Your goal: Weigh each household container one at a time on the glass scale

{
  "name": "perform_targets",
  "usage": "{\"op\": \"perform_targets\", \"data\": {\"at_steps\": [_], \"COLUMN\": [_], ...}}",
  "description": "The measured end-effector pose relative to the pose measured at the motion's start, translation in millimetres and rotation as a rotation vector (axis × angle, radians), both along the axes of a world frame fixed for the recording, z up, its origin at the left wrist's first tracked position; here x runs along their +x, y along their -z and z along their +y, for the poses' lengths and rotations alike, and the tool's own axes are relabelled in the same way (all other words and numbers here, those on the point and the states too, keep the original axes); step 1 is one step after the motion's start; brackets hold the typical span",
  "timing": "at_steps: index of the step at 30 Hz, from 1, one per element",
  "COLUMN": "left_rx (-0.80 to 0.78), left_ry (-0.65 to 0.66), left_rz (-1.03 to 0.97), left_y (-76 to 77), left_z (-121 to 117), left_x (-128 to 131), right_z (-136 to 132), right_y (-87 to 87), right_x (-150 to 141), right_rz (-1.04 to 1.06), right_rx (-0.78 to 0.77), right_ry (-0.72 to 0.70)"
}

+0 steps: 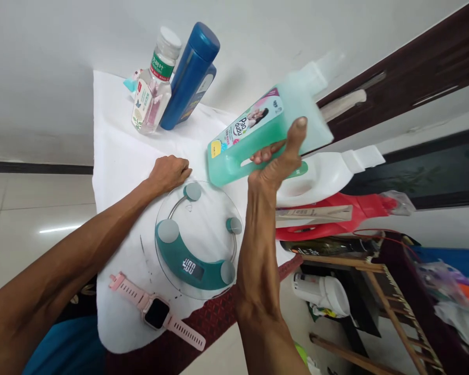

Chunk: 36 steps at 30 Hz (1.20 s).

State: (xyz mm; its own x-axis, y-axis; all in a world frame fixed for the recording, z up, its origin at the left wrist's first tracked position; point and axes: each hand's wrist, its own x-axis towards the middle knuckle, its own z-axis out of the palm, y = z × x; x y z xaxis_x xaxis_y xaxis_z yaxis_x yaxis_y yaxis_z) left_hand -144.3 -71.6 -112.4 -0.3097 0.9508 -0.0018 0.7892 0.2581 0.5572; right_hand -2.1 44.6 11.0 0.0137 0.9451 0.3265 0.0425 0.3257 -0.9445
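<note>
My right hand (pixel 278 162) is wrapped around the handle of a large translucent bottle of green liquid (pixel 254 133) with a "Pao dudu" label. The bottle leans to the right, its base just beyond the glass scale. My left hand (pixel 169 173) rests on the white cloth as a loose fist, next to the scale's far left edge, with nothing visible in it. The round glass bathroom scale (pixel 197 234) has green and grey parts and a lit display, whose digits are hard to read. Nearer me lies a pink-strapped smartwatch (pixel 157 312) with a dark screen.
A clear jar with a white cap (pixel 152 88) and a blue bottle (pixel 191 78) stand at the back left. Along the right are a white bottle (pixel 320 174), a red jug (pixel 336 216) and a dark bottle (pixel 332 246). A wooden rack (pixel 398 312) stands beyond them.
</note>
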Motion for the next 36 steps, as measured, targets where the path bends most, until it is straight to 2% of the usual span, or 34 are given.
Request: {"op": "perform_targets", "data": {"at_steps": [4, 8, 11, 14, 18, 25, 28, 30, 33, 36], "left_rx": [-0.002, 0.009, 0.014, 0.019, 0.016, 0.033, 0.037, 0.041, 0.048, 0.078], "left_ry": [-0.006, -0.003, -0.001, -0.005, -0.004, -0.008, -0.017, -0.023, -0.026, -0.025], "left_rz": [-0.023, -0.026, -0.013, 0.0, -0.002, -0.003, -0.033, -0.062, -0.082, -0.105], "left_y": [-1.7, -3.0, -2.6, -1.7, -0.2, 0.3, -1.7, -3.2, -4.3, -3.9], "left_z": [-0.5, -1.5, -2.0, -1.9, -1.4, -0.9, -2.2, -3.6, -6.1, -9.1], "left_x": [-0.7, -1.0, -1.1, -1.3, -1.9, -2.5, -2.6, -2.9, -4.2, -6.4], "right_z": [-44.6, -92.7, -123.0, -143.9, -157.9, -175.4, -183.7, -185.8, -184.4, -182.2], "right_y": [-21.6, -40.0, -41.3, -33.5, -21.0, -9.8, -7.9, -2.8, 16.8, 48.1], "right_x": [43.7, 83.1, 102.0, 113.4, 122.5, 118.5, 118.8, 125.9, 148.7, 179.4], "right_rz": [0.114, 0.06, 0.035, 0.021, 0.009, 0.035, 0.004, -0.097, -0.252, -0.215], "right_rx": [0.183, 0.16, 0.133, 0.096, 0.053, 0.082, 0.079, 0.095, 0.137, 0.132], "right_ry": [-0.109, -0.151, -0.159, -0.151, -0.116, -0.068, -0.115, -0.14, -0.027, 0.165]}}
